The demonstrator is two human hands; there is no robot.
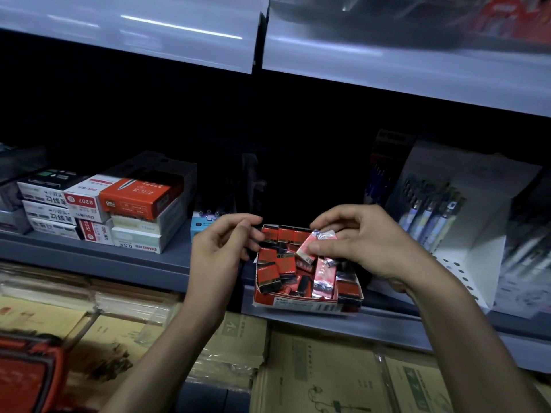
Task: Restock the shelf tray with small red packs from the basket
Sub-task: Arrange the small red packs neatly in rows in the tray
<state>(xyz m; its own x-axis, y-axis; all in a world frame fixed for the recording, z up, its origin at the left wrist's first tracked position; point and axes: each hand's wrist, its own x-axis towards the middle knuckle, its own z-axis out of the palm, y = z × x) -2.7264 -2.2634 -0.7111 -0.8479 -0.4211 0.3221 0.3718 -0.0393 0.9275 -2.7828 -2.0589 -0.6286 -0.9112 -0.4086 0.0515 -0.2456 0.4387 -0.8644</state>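
Stacked stationery boxes (119, 210) stand at left, pens (432, 216) in a white display stand (477, 251) at right, flat cardboard packs (328, 368) below.

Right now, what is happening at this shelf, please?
A person is restocking a shelf tray of small red packs. The right hand pinches one shiny red pack just above the tray, which already holds many packs lying unevenly. The left hand is beside the tray's left edge with curled fingers; whether it holds anything is unclear. A red basket shows at the lower left.
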